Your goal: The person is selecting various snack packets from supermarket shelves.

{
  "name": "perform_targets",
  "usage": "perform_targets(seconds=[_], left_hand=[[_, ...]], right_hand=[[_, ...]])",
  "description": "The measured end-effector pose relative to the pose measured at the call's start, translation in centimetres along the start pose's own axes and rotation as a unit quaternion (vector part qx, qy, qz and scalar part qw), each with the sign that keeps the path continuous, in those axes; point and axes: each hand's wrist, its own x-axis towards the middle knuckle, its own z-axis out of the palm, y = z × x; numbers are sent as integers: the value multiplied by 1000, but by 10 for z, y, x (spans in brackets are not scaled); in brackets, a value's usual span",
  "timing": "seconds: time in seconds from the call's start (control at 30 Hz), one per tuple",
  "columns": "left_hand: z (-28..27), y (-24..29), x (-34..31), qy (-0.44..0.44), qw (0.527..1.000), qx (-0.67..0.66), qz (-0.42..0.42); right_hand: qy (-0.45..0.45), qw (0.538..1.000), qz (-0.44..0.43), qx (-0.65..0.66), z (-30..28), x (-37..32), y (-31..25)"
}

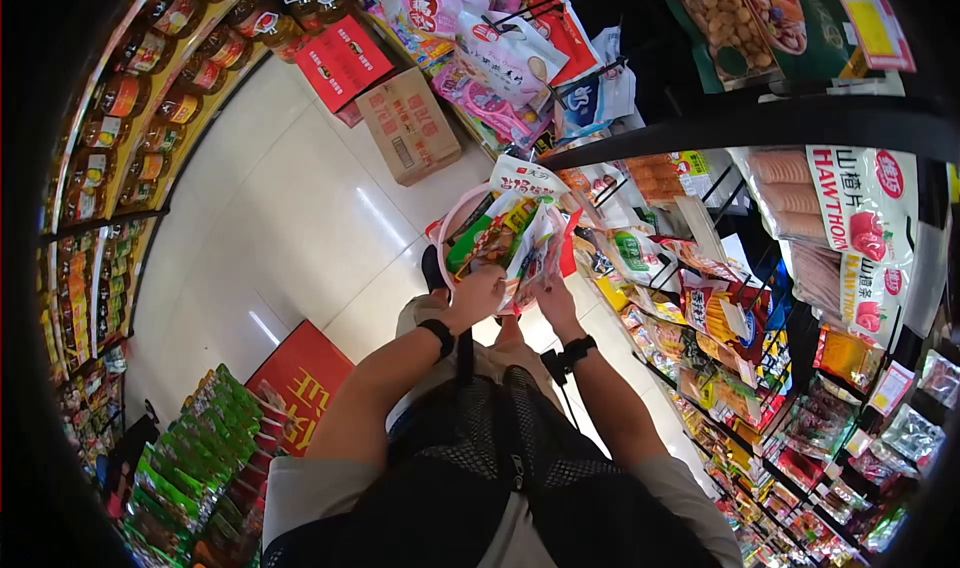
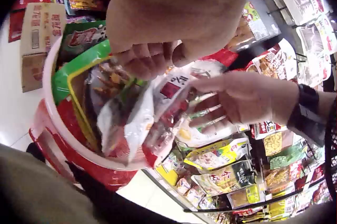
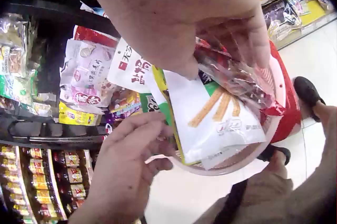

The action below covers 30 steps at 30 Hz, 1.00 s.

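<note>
A pink-rimmed basket full of snack bags is in front of the body. My left hand has loosely bent fingers against the edge of a green and yellow bag, thumb apart. At the other side, my right hand holds a clear packet with red parts between thumb and fingers. Beside that packet, a white bag with stick-shaped snacks pictured lies on top. Another white bag stands up at the basket's far side.
Racks of hanging snacks line the right. Two cartons, one red and one brown, stand on the tiled floor beyond the basket. Shelves of bottles curve along the left, with green packets at lower left.
</note>
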Motion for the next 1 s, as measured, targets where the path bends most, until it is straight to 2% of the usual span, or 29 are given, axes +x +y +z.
perform_targets(seconds=[0.1,0.17,0.2,0.23,0.3,0.33,0.4,0.5,0.6,0.7,0.83,0.87,1.0], left_hand=[[-22,-30,11,61,996,55,-17],[-46,-26,28,163,976,142,-14],[-56,-24,38,212,960,184,-13],[-61,-28,47,198,963,181,-26],[-69,-39,63,170,969,175,-51],[-71,-48,69,91,979,173,-59],[-74,-66,78,-67,981,169,-73],[-61,-101,82,-139,957,216,-135],[-61,-97,79,-101,965,208,-122],[-66,-77,67,-91,973,196,-75],[-95,-18,42,-79,983,150,-64],[-101,-6,37,-59,991,121,-29],[-108,46,23,-31,998,20,-43]], right_hand=[[-53,994,76,-55,29,-9,41],[-123,990,64,-31,28,-23,31],[-115,992,20,-37,29,-27,25],[-106,993,-24,-45,29,-32,15],[-105,994,0,-37,30,-28,-5],[-105,994,-42,9,32,-23,-9],[-89,992,-84,10,31,-15,-27],[-70,990,-116,39,33,-6,-57],[-69,988,-129,51,42,1,-68],[-85,984,-139,74,52,-5,-79],[-91,974,-199,60,44,-27,-106],[-140,974,-152,90,39,-32,-119],[-113,958,-226,132,56,-37,-115]])
